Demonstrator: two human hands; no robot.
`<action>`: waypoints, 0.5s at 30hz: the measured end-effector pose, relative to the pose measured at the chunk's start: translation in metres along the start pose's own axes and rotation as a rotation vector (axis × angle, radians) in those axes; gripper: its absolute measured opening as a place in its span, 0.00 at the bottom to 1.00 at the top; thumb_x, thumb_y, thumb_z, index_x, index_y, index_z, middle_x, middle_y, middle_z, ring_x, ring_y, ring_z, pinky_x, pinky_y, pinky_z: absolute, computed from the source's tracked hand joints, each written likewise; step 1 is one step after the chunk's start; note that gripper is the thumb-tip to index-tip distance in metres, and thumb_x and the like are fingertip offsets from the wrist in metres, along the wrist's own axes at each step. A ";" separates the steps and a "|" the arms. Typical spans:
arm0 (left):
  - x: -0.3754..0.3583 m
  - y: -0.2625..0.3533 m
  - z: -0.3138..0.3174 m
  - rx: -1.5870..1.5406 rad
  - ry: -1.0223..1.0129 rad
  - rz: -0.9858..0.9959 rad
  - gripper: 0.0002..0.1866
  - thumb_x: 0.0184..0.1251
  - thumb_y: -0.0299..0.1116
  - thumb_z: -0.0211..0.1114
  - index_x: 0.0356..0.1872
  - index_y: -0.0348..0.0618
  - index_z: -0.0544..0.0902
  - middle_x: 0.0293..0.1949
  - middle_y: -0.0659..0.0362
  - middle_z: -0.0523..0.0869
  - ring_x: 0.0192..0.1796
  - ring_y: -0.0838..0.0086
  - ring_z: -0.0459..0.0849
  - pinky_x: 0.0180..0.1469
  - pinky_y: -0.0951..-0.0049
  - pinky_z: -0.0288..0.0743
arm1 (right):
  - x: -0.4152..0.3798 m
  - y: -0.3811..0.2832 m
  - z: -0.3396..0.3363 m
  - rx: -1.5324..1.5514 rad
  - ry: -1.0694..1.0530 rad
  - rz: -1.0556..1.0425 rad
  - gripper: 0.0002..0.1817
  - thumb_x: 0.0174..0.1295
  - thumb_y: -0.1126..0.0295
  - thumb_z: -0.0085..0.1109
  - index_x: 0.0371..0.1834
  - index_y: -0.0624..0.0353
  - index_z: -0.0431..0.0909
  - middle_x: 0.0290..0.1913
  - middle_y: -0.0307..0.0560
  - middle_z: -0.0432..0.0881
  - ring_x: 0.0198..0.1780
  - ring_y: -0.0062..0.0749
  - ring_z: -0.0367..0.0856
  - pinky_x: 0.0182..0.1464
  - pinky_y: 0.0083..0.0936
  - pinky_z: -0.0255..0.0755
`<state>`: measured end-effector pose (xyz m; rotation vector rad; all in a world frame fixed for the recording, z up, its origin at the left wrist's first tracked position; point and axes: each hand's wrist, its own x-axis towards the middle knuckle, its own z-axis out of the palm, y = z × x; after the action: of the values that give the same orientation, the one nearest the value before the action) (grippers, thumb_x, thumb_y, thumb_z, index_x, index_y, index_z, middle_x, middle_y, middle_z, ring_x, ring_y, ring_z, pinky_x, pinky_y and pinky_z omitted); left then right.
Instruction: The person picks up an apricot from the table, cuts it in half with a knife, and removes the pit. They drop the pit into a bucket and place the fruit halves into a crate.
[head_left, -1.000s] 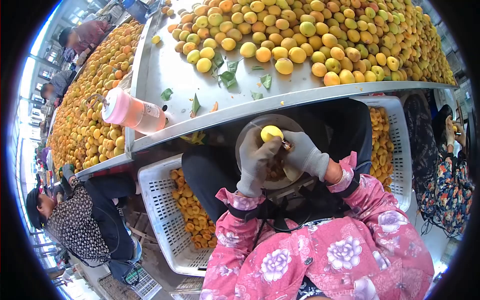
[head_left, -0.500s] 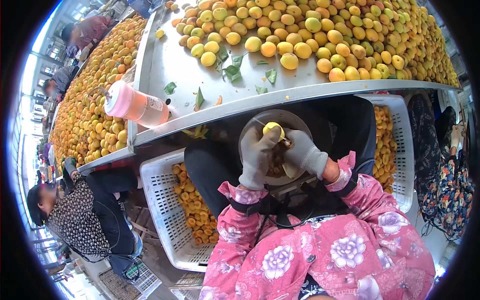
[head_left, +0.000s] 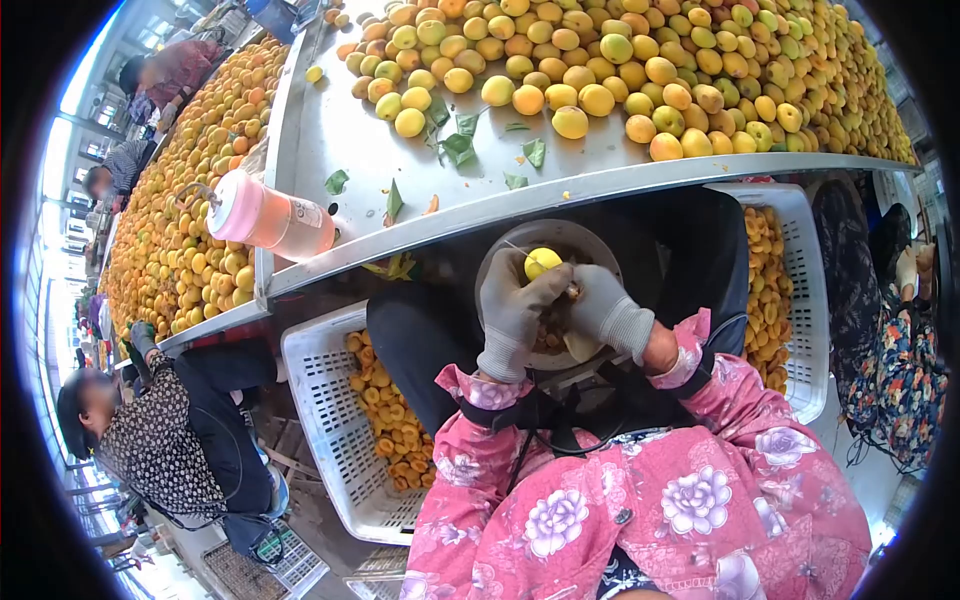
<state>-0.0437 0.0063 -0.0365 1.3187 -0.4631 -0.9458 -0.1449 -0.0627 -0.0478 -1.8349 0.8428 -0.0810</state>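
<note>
A yellow-green fruit sits between the fingertips of my gloved left hand, which is closed around it. Close against it, my gloved right hand has its fingers curled round a small dark object, mostly hidden, too small to make out. A thin pointed piece shows at the upper left of the fruit. Both hands are over a round metal bowl between my knees, whose contents are partly covered by the hands.
Whole fruit is heaped on the metal table, with leaves and a pink-lidded bottle. White crates of halved fruit stand at left and right. Co-workers sit at left and right.
The fruit has turned slightly in my left fingers. My right fingers have moved a little up and closer to my left hand. The whole view has shifted slightly.
</note>
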 end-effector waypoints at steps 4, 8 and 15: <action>0.008 -0.001 -0.015 -0.280 -0.261 -0.267 0.13 0.57 0.37 0.61 0.30 0.35 0.73 0.16 0.58 0.76 0.12 0.79 0.70 0.16 0.82 0.64 | 0.000 -0.009 -0.012 -0.158 0.153 -0.085 0.14 0.49 0.69 0.57 0.40 0.59 0.75 0.35 0.57 0.80 0.40 0.50 0.78 0.41 0.33 0.72; 0.002 0.005 -0.009 -0.345 -0.252 -0.174 0.15 0.56 0.35 0.62 0.35 0.32 0.73 0.19 0.59 0.77 0.11 0.79 0.69 0.15 0.84 0.63 | 0.003 0.003 -0.004 -0.039 0.143 -0.134 0.13 0.49 0.69 0.56 0.39 0.58 0.75 0.34 0.56 0.79 0.39 0.52 0.77 0.40 0.34 0.71; -0.002 0.001 0.004 -0.090 -0.012 0.093 0.13 0.52 0.25 0.64 0.39 0.34 0.74 0.29 0.61 0.78 0.25 0.83 0.74 0.30 0.85 0.69 | 0.003 0.004 0.024 0.253 0.244 -0.026 0.12 0.50 0.70 0.57 0.38 0.59 0.76 0.33 0.53 0.80 0.38 0.46 0.80 0.40 0.30 0.72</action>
<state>-0.0476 0.0057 -0.0337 1.2007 -0.4816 -0.8875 -0.1343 -0.0456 -0.0624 -1.6167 0.9315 -0.4172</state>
